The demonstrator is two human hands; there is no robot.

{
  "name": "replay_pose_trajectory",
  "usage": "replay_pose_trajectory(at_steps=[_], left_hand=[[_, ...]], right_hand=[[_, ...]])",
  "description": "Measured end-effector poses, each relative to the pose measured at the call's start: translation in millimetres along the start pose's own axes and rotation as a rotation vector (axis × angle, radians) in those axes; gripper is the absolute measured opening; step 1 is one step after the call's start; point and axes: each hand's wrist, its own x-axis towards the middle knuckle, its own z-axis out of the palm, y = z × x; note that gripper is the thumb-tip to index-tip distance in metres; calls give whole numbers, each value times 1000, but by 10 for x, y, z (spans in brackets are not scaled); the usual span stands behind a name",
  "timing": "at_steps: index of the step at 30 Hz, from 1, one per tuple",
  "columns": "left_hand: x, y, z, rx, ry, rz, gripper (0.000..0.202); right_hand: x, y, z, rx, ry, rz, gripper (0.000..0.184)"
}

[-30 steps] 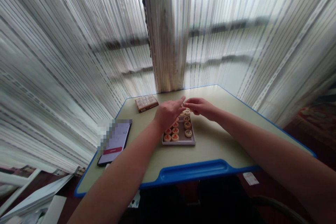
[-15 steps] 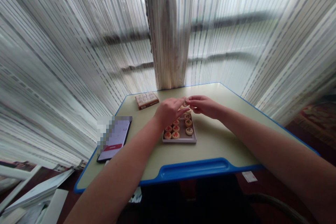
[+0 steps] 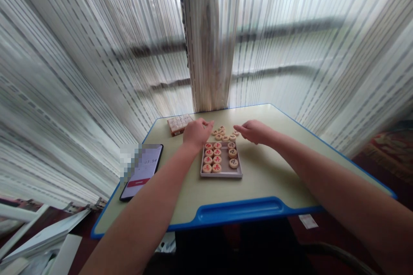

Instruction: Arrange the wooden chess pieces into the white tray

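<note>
My left hand hovers left of a loose heap of xiangqi pieces, its fingers loosely bent with a gap at the thumb; I see nothing in them. At the heap's right side, my right hand has its thumb and fingers drawn together at a xiangqi piece, partly hidden by the fingertips. In front of both hands lies a shallow pale tray. Red-marked pieces fill two columns on its left, and black-marked pieces stand along its right side.
A flat printed box lies at the back left, close to my left hand. The phone rests on the table's left edge beside my left forearm. A blue-rimmed groove runs along the front edge. Sheer curtains hang behind.
My hands, together above the tray's far end with a black-marked piece at the right fingertips, have separated. The left moved left, the right slightly right, uncovering the heap and red pieces.
</note>
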Motion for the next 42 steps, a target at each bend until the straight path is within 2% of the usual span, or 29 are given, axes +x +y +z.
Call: replay_pose_trajectory(at_steps=[3,5,7,10,15,23,29,35,42], left_hand=[[54,-109,23,95,-27,-60,38],[75,-154,49,120,-79,-80,39],[82,-166,68,136,-142,-66,41],[64,-125,73,154,-189,-16,42],[25,-36,58,154,-195,20,42],[69,-112,112,78,-197,-99,38],[56,-83,108,102,-143,-57,36],[47,-60,60,123,-163,-75,37],[39,-54,41,82,-135,-66,36]], right_hand=[[-27,23,-10,89,-235,84,67],[-26,38,16,182,-317,76,69],[-14,43,50,240,-343,66,66],[5,30,92,256,-328,54,55],[16,13,119,261,-304,39,40],[7,19,145,275,-298,22,40],[6,-7,148,280,-291,-1,34],[-10,-39,128,203,-269,-7,30],[-3,-31,131,169,-237,-13,31]])
